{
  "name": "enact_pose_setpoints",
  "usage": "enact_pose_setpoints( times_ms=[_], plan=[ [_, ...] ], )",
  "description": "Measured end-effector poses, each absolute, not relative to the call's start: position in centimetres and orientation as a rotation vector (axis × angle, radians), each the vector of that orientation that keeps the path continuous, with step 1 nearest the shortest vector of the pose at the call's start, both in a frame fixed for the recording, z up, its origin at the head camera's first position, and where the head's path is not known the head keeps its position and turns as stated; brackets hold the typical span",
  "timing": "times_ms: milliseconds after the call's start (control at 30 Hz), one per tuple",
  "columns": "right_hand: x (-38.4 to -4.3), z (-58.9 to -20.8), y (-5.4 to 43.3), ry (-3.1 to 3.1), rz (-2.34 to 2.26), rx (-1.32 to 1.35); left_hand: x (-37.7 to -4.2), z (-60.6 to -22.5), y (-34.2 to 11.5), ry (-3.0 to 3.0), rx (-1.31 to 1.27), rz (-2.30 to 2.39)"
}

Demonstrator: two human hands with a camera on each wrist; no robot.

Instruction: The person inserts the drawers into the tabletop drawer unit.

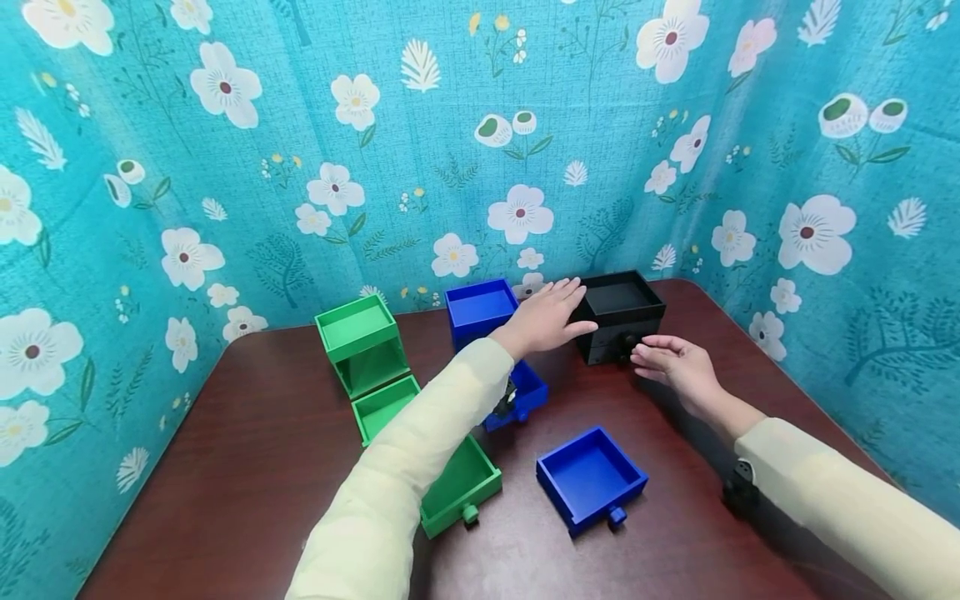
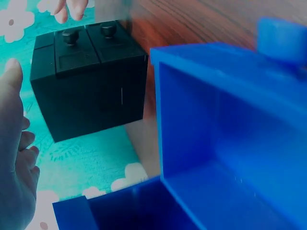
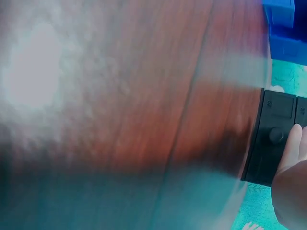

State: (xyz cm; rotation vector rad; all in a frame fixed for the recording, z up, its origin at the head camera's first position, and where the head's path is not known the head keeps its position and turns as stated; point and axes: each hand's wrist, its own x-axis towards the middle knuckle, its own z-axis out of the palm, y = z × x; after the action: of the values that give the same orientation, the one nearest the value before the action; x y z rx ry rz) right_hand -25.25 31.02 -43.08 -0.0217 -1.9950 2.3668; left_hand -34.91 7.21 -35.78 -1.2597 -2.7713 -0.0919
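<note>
A turquoise flower-printed cloth hangs behind and beside a dark reddish-brown table

- Left sleeve: long, pale cream, softly puffed and creased.
- Right sleeve: matching cream, smoother, ending at the wrist.
- Small black wrist device beneath the right cuff, its details too small to tell.
- Left hand and right hand: bare.

Blocked at rear by curtain. Crossed from above, green drawers and blue cabinet: left sleeve. Hemmed in, black unit: left hand at left side, right hand before front face. Passable: bench left of green drawers; strip between loose blue drawer and right wrist camera.
</note>
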Motion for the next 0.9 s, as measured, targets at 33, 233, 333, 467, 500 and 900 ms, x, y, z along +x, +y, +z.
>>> enact_pose_setpoints(
  times_ms=[33,233,333,467,500,900],
  plan=[
    [-25.1,-43.0,30.9,-1.994,2.376,-0.016,-34.9,-35.7,6.8,-2.766,-1.266,-0.094],
    [-24.1,-42.7,30.2,-2.022,2.417,-0.016,-34.8,-35.1,4.3,-2.763,-1.277,-0.136],
    [-23.5,-42.7,30.0,-2.050,2.410,-0.004,-34.8,-35.0,3.0,-2.758,-1.271,-0.148],
    [-22.5,-42.8,29.6,-2.064,2.418,0.018,-34.8,-34.9,1.3,-2.757,-1.265,-0.178],
    [-22.2,-42.8,29.6,-2.064,2.427,0.023,-34.7,-34.9,0.8,-2.763,-1.260,-0.189],
    [-18.5,-42.4,29.5,-2.104,2.477,0.081,-35.0,-35.0,-5.3,-2.703,-1.242,-0.201]
  ],
)
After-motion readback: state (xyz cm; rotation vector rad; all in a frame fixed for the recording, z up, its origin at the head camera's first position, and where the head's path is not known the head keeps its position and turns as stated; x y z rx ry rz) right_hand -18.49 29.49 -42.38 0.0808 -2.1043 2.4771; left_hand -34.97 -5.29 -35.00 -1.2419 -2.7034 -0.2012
